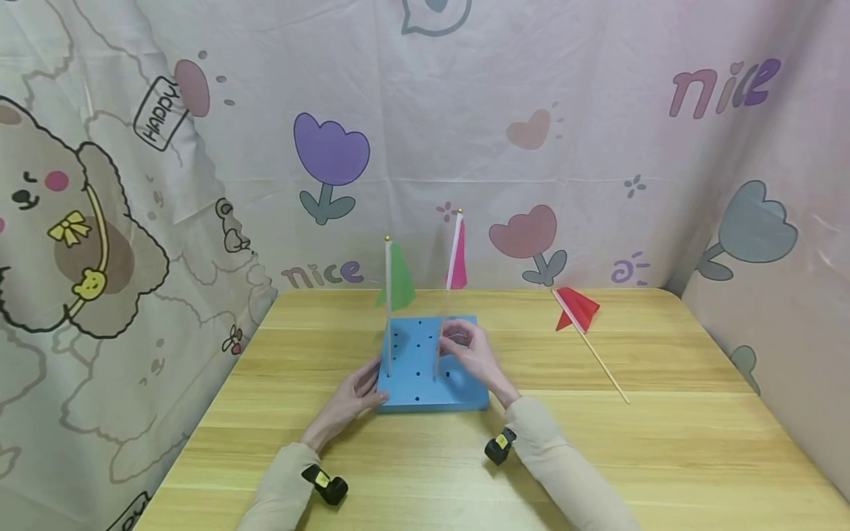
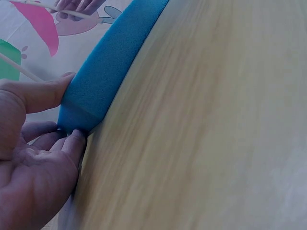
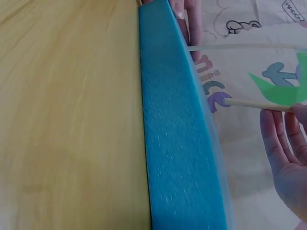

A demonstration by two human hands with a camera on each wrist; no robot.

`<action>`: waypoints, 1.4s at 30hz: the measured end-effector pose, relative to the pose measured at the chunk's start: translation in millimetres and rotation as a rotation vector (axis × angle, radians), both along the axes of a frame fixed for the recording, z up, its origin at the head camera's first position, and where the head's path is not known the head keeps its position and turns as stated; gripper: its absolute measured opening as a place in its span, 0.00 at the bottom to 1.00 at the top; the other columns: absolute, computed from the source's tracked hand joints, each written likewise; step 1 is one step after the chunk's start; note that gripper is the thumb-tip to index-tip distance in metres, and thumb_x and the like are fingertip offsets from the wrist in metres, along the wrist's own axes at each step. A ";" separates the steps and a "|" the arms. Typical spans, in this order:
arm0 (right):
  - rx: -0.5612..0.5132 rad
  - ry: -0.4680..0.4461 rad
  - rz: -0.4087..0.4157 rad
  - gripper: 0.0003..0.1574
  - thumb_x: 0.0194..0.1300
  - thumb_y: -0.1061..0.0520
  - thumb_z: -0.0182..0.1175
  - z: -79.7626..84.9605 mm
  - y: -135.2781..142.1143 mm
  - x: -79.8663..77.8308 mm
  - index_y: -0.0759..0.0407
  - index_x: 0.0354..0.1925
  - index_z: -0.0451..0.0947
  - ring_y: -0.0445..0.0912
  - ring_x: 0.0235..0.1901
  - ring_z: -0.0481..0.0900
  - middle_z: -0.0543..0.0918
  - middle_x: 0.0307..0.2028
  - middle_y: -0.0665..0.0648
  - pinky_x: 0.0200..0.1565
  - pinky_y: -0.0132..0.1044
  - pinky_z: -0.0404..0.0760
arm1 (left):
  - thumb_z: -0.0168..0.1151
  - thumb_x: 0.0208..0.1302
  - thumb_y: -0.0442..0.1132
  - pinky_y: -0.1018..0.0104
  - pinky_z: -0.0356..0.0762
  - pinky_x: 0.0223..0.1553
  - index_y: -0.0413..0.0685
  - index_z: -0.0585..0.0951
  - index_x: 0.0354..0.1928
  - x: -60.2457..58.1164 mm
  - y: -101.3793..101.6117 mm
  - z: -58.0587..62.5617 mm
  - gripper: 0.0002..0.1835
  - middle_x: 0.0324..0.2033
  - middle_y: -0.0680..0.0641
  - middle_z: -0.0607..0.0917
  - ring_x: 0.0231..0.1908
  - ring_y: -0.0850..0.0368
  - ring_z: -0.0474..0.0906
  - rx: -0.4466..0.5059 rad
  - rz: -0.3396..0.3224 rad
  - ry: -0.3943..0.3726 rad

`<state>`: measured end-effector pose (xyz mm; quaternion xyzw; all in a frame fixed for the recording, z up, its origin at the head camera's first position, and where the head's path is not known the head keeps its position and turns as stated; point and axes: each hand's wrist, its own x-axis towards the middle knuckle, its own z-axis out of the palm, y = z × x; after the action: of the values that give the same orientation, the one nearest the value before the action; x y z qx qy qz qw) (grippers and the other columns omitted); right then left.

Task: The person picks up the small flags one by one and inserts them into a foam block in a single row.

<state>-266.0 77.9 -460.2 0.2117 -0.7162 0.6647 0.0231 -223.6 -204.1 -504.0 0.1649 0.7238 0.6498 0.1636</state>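
A blue foam block (image 1: 434, 394) with several small holes in its top lies on the table. My left hand (image 1: 347, 400) grips its near left corner, thumb (image 2: 48, 93) on the upper edge and fingers against the side and underneath. Over the block, my right hand (image 1: 470, 352) pinches the wooden stick of a pink flag (image 1: 460, 262) between thumb and fingers. The stick is near upright, and its lower end shows free above the block in the right wrist view. A green flag (image 1: 401, 276) stands upright in a hole near the block's left edge.
A red flag (image 1: 579, 306) on a thin wooden stick (image 1: 606, 366) lies on the table to the right of the block. Behind the wooden table (image 1: 664, 442) hangs a printed cloth (image 1: 598, 147), which also covers both sides.
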 end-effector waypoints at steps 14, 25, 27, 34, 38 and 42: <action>-0.034 -0.044 -0.009 0.14 0.64 0.70 0.59 -2.1 -19.8 -4.9 0.74 0.49 0.74 0.61 0.40 0.86 0.79 0.44 0.78 0.43 0.40 0.90 | 0.63 0.64 0.33 0.69 0.53 0.71 0.39 0.44 0.76 -0.7 0.1 0.2 0.47 0.77 0.39 0.43 0.76 0.44 0.42 -0.004 0.005 0.002; 0.005 -0.006 -0.027 0.13 0.64 0.68 0.60 -3.5 -23.8 -5.6 0.67 0.48 0.77 0.56 0.39 0.86 0.81 0.43 0.70 0.43 0.40 0.90 | 0.63 0.64 0.34 0.65 0.52 0.72 0.41 0.45 0.77 -0.8 0.1 1.0 0.47 0.77 0.39 0.44 0.76 0.44 0.43 -0.025 0.010 0.016; 0.008 0.003 -0.024 0.14 0.64 0.67 0.60 -4.4 -24.6 -5.9 0.67 0.49 0.76 0.56 0.39 0.86 0.81 0.43 0.70 0.43 0.40 0.90 | 0.63 0.64 0.35 0.65 0.52 0.73 0.41 0.45 0.77 -1.2 0.1 0.6 0.47 0.77 0.39 0.44 0.76 0.44 0.43 -0.025 0.009 0.016; 0.024 0.012 -0.012 0.15 0.65 0.68 0.59 -4.7 -27.8 -5.8 0.71 0.50 0.75 0.65 0.42 0.84 0.81 0.45 0.73 0.45 0.48 0.89 | 0.63 0.64 0.34 0.66 0.52 0.72 0.41 0.44 0.77 -1.5 0.3 0.6 0.47 0.77 0.39 0.44 0.76 0.44 0.43 -0.020 0.006 0.006; 0.035 0.029 0.007 0.13 0.65 0.70 0.58 5.1 -28.3 1.6 0.73 0.49 0.75 0.67 0.41 0.83 0.80 0.44 0.75 0.45 0.52 0.89 | 0.63 0.64 0.34 0.67 0.52 0.72 0.40 0.44 0.77 -1.1 0.8 1.2 0.47 0.77 0.39 0.44 0.76 0.44 0.43 -0.021 0.006 0.002; 0.032 0.050 0.026 0.12 0.65 0.71 0.58 14.9 -29.4 9.3 0.75 0.47 0.75 0.65 0.39 0.84 0.80 0.41 0.76 0.43 0.52 0.89 | 0.63 0.64 0.34 0.66 0.51 0.72 0.41 0.44 0.77 -1.2 0.8 0.7 0.47 0.77 0.39 0.44 0.76 0.44 0.42 -0.017 0.002 0.005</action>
<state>-256.7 48.5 -445.3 0.2377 -0.7232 0.6478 0.0290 -224.7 -203.3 -503.3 0.1644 0.7298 0.6434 0.1626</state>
